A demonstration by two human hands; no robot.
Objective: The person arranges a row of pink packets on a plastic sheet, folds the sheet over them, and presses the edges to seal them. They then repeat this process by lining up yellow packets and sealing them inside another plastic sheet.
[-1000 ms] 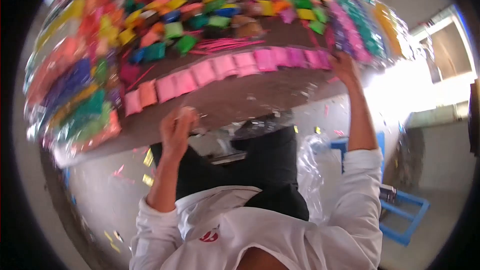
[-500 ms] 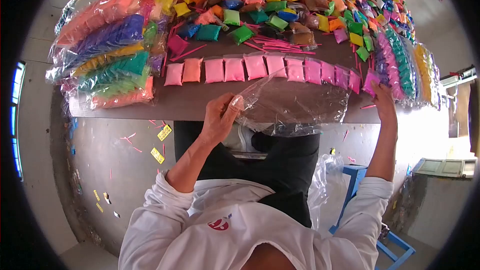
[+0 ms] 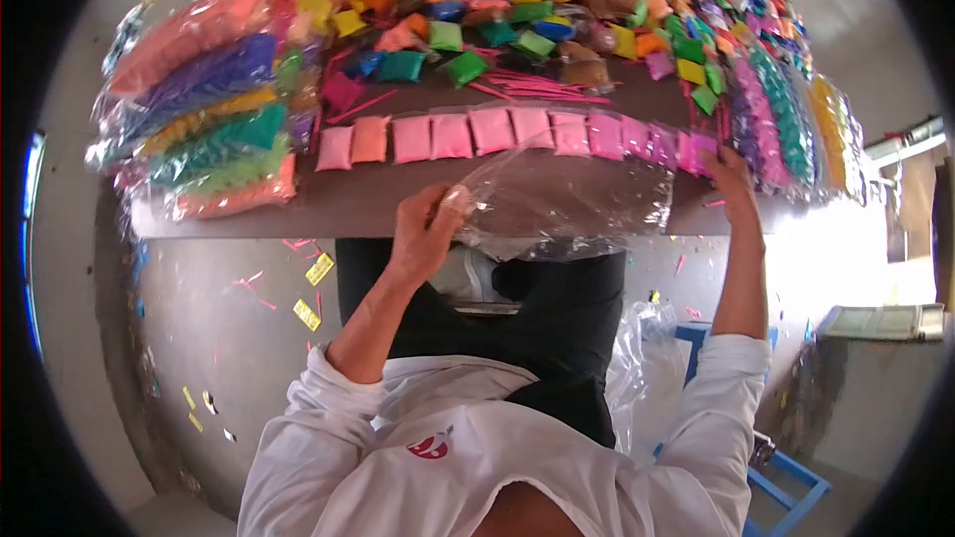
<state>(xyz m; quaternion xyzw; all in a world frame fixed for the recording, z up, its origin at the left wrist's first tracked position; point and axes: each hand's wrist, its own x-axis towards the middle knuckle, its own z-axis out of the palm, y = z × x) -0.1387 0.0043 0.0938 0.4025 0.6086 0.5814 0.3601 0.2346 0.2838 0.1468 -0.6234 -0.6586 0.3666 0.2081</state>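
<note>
My left hand (image 3: 428,229) pinches the edge of a clear plastic bag (image 3: 567,204), which spreads to the right over the table's front edge. Behind the bag runs a row of small soft packets, from a salmon-orange packet (image 3: 369,139) through pink packets (image 3: 492,130) to purple-pink ones (image 3: 606,136). At the row's right end, my right hand (image 3: 734,181) has its fingertips closed on a magenta packet (image 3: 695,152), pressed close against its neighbours.
A big heap of multicoloured packets (image 3: 532,12) covers the table's back. Filled clear bags stack at left (image 3: 214,129) and stand at right (image 3: 786,119). Pink sticks (image 3: 547,89) lie behind the row. A blue stool (image 3: 786,497) stands at lower right.
My right hand has moved left with the magenta packet, up against the row's end, where the packets now sit closer together. The left hand still holds the bag.
</note>
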